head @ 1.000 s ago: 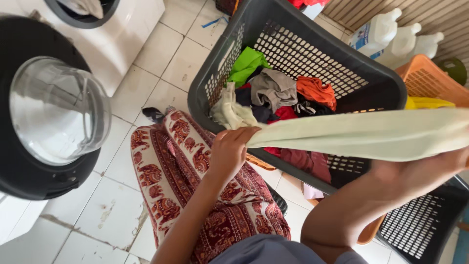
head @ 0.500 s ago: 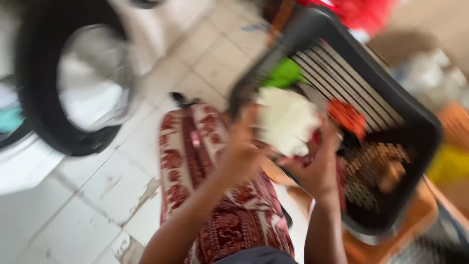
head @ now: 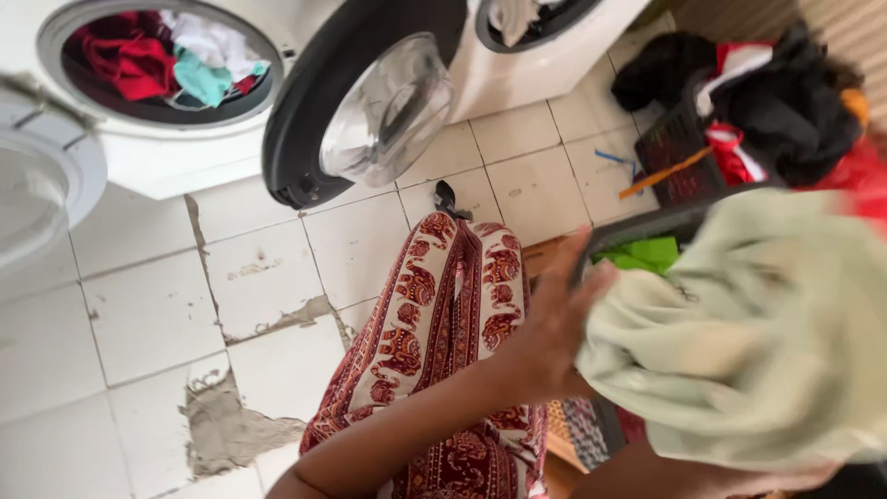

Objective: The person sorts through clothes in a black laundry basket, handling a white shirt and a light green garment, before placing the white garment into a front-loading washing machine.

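My left hand (head: 547,323) grips the near edge of a bunched pale green cloth (head: 758,342), blurred with motion, held up over my lap at the right. My right hand (head: 785,480) is mostly hidden under the cloth's lower side and seems to hold it from below. Behind the cloth shows the rim of a dark laundry basket (head: 637,226) with a bright green garment (head: 647,254) in it. At the top left a front-loading washing machine's drum (head: 157,65) stands open, holding red, teal and white clothes.
The washer's round door (head: 370,102) swings out over the tiled floor. A second machine (head: 545,28) is behind it. Another dark basket (head: 674,152) piled with black and red clothes sits top right. My legs in red patterned trousers (head: 453,305) stretch forward. Broken tiles (head: 222,425) at lower left.
My view has swung left from the basket to the washing machines. The pale cloth, stretched out a second ago, is now bunched up and lifted out of the basket in both hands.
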